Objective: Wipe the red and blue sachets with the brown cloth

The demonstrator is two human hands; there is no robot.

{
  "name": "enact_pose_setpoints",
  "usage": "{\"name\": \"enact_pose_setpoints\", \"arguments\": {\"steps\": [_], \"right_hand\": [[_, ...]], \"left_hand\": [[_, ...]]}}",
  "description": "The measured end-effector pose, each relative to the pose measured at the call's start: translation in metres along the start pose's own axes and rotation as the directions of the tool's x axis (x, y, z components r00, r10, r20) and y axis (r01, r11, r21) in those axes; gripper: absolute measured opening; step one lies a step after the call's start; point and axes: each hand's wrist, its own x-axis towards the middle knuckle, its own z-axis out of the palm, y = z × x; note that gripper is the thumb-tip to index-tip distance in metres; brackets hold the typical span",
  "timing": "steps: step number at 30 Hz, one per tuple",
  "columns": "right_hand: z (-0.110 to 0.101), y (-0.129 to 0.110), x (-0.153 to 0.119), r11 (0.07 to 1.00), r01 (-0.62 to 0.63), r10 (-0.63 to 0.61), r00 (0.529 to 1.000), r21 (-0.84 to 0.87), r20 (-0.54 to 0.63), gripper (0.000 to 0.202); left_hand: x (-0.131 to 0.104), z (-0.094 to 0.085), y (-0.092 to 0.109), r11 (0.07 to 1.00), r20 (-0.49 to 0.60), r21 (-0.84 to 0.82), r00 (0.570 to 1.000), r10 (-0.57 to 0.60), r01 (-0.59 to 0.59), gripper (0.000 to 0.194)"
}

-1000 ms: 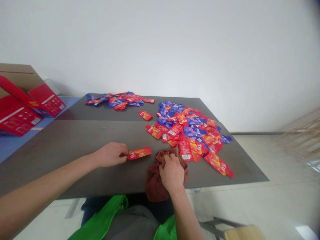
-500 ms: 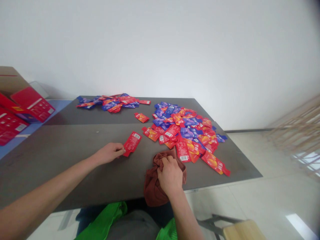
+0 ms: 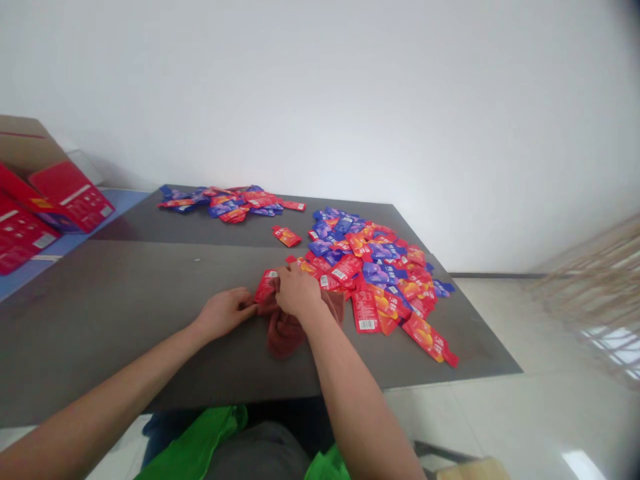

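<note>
In the head view, my left hand (image 3: 227, 315) is just left of the centre of the frame, below mid-height. Its thumb and fingers are closed on the lower end of a red packet (image 3: 265, 285), which lies near the middle of the frame with its pale label toward the top. My right hand (image 3: 296, 288) is just to the right, fingers bent and gripping a bunched brown cloth (image 3: 286, 333). The cloth spreads beneath that hand and hangs in folds toward the bottom of the frame; its left edge reaches my left fingertips, and my right fingertips come down over the packet's right side.

Right of centre, a large heap (image 3: 380, 267) of red and purple packets spreads over the grey table (image 3: 150, 287), its near left edge partly behind my right hand. A smaller heap (image 3: 230, 203) lies at the upper left of the tabletop, and a lone orange-and-red packet (image 3: 287, 236) lies between the two heaps. At the left edge of the frame, red cartons (image 3: 75, 193) stand on a blue surface (image 3: 123, 201). A green garment (image 3: 200, 443) shows at the bottom, and a pale wall (image 3: 325, 93) fills the top.
</note>
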Motion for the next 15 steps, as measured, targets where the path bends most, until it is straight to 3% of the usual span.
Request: {"name": "enact_pose_setpoints", "arguments": {"steps": [3, 5, 11, 15], "right_hand": [[-0.005, -0.001, 0.038, 0.997, 0.076, -0.078, 0.989, 0.021, 0.129, 0.042], [0.001, 0.002, 0.041, 0.997, 0.066, -0.069, 0.985, 0.027, 0.16, 0.037], [0.032, 0.012, -0.007, 0.994, -0.092, 0.089, 0.994, 0.054, 0.06, 0.039], [0.042, 0.016, -0.033, 0.955, -0.127, 0.133, 0.991, 0.268, -0.006, 0.037]], "left_hand": [[-0.018, 0.003, 0.002, 0.997, -0.047, -0.042, 0.997, 0.058, -0.06, 0.031], [-0.03, 0.002, -0.001, 0.989, -0.055, -0.095, 0.992, 0.11, -0.115, 0.028], [-0.049, -0.001, -0.015, 0.955, -0.075, -0.245, 0.986, 0.152, -0.166, 0.031], [-0.047, -0.002, -0.016, 0.957, -0.069, -0.261, 0.991, 0.113, -0.128, 0.036]]}}
